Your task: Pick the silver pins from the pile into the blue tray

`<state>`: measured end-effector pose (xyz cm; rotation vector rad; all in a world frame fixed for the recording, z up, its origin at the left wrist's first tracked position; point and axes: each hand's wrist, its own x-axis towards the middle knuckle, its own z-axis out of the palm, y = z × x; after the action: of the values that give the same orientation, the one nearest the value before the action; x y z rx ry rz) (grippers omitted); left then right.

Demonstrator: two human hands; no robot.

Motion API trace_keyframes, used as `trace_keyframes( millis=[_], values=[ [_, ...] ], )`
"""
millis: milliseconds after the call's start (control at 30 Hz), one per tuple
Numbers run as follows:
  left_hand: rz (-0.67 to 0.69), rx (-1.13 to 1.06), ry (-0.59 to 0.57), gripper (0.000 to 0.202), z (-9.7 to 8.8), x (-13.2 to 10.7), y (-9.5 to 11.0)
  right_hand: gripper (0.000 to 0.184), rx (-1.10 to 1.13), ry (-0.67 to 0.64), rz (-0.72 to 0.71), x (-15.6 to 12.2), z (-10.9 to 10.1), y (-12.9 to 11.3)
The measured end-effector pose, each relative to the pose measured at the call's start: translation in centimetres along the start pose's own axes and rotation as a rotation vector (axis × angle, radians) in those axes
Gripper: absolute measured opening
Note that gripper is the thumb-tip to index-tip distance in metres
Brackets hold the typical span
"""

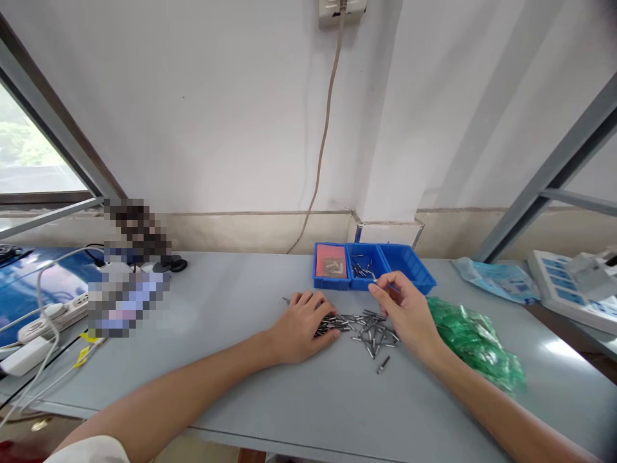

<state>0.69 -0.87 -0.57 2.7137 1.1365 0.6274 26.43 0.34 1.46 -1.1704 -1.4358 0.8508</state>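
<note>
Few pins (359, 269) seen in mid bin (361, 285), lots left in pile (372, 329) on table (231, 289); 1 pin (375, 277) prob. pinched by R hand (403, 308), pile cupped by L hand (299, 326), fingers part-spread.

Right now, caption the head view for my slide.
Left hand curls around piled grey metal pins; right hand pinches a small metal piece beside three blue plastic bins.

Metal pins (343, 320) part-hidden by left fingers (305, 297); wall box (330, 15) cropped above.
</note>
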Motion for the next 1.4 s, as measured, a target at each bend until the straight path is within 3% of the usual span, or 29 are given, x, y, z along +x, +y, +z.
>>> trace_keyframes(
  millis=[267, 500, 1100, 1233, 1400],
  values=[
    [0.003, -0.008, 0.002, 0.026, 0.0, -0.1, 0.0, 0.037, -0.014, -0.021, -0.02, 0.2, 0.0, -0.6],
    [0.002, 0.002, -0.006, 0.026, 0.0, 0.0, 0.0, 0.036, 0.072, -0.044, 0.068, 0.1, 0.0, -0.8],
    [0.003, 0.001, -0.005, 0.026, -0.1, 0.0, 0.0, 0.029, 0.51, -0.225, 0.293, 0.0, 0.2, -1.7],
    [0.007, 0.003, 0.0, 0.026, 0.0, 0.0, 0.0, 0.03, 0.444, -0.209, 0.25, -0.1, 0.2, -1.5],
    [0.008, 0.006, -0.002, 0.026, 0.0, 0.0, 0.0, 0.036, 0.146, -0.098, 0.11, -0.1, 0.1, -0.9]
  ],
)
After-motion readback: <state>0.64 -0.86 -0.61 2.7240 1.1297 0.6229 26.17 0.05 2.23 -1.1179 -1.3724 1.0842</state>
